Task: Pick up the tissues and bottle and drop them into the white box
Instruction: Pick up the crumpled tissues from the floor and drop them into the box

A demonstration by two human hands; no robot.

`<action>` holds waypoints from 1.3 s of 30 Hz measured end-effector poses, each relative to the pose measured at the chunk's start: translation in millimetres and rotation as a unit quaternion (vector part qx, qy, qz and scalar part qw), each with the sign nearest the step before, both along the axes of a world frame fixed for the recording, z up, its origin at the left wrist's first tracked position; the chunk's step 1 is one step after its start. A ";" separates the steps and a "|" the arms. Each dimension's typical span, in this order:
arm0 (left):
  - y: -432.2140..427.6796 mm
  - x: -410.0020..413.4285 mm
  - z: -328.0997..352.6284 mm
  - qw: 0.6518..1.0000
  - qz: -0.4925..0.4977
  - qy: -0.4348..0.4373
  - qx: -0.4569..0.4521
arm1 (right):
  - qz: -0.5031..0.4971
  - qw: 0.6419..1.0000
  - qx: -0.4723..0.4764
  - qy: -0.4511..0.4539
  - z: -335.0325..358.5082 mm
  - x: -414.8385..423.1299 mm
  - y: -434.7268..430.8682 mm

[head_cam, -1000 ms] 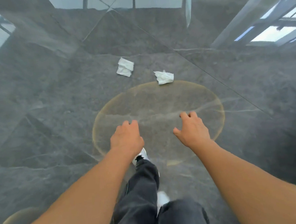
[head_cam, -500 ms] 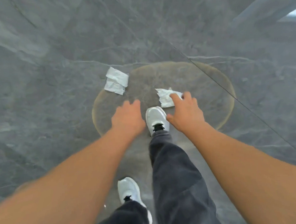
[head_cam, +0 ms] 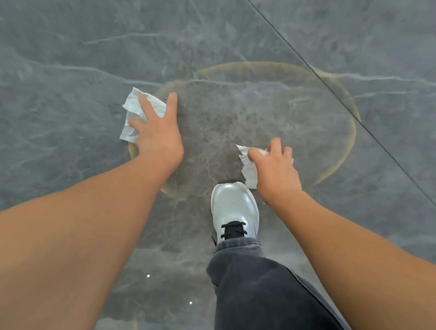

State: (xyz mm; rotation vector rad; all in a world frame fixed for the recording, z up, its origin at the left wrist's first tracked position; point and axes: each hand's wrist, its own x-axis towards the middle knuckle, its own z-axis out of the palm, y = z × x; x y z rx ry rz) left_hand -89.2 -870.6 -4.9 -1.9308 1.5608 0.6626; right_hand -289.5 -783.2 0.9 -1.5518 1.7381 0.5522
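Observation:
Two crumpled white tissues lie on the grey marble floor. My left hand (head_cam: 156,133) rests with spread fingers on top of the left tissue (head_cam: 131,103), whose corners stick out past the fingers. My right hand (head_cam: 276,171) has its thumb and fingers curled around the right tissue (head_cam: 248,170), just beyond my shoe. Neither a bottle nor a white box is in view.
My white shoe (head_cam: 233,209) and dark trouser leg stand between my arms. A faint tan ring (head_cam: 348,141) marks the floor around the tissues. A thin tile joint (head_cam: 335,91) runs diagonally at the right.
I have bent closer to the floor. My left hand moved left onto the left tissue, and my right hand closed around the right tissue.

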 end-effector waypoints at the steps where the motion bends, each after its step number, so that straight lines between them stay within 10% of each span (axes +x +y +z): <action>1: -0.1 6.4 -6.3 0.999 -0.015 -0.007 -0.028 | 0.001 1.000 -0.010 -0.004 -5.8 0.3 -1.2; 10: 17.2 55.4 38.3 0.997 0.003 0.073 0.010 | 0.056 0.995 -0.054 -0.061 49.0 9.7 -42.6; 22: 139.8 121.7 340.3 0.956 0.228 0.179 -0.047 | 0.203 0.973 -0.091 -0.066 332.6 149.6 -57.1; 39: 579.1 408.6 432.0 0.838 0.515 0.113 -0.139 | 0.475 0.869 -0.023 -0.136 409.7 531.3 310.0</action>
